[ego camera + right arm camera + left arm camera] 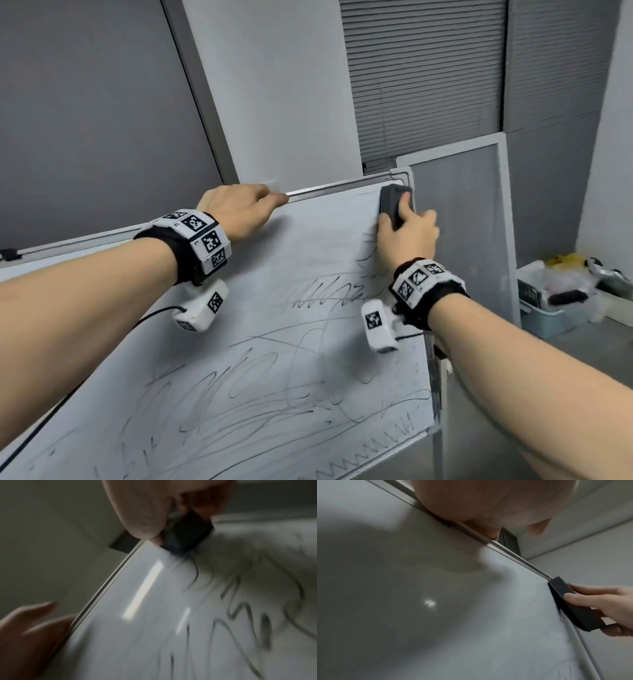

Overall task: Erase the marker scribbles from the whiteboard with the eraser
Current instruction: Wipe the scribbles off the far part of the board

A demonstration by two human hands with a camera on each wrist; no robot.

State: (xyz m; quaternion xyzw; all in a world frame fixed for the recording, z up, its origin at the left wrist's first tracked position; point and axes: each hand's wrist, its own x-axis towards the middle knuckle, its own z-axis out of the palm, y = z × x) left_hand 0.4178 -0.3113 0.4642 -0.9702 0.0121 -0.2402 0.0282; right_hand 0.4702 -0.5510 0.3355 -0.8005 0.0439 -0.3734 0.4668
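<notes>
The whiteboard [274, 281] leans in front of me, with black marker scribbles [329, 291] over its middle and lower part. My right hand [407, 233] grips a dark grey eraser [394, 204] and holds it flat against the board's top right corner. In the left wrist view the eraser [573, 601] lies on the board beside the frame, with the right hand's fingers [594, 599] round it. My left hand [239, 209] holds the board's top frame [329, 190], fingers curled over the edge. The area below the left hand is free of marks. The right wrist view is blurred.
A grey framed panel [459, 219] stands right behind the board's right edge. A light blue bin [548, 315] with odds and ends sits on the floor at the right. Closed blinds [424, 78] and grey walls are behind. A black cable [154, 313] runs from the left wrist camera.
</notes>
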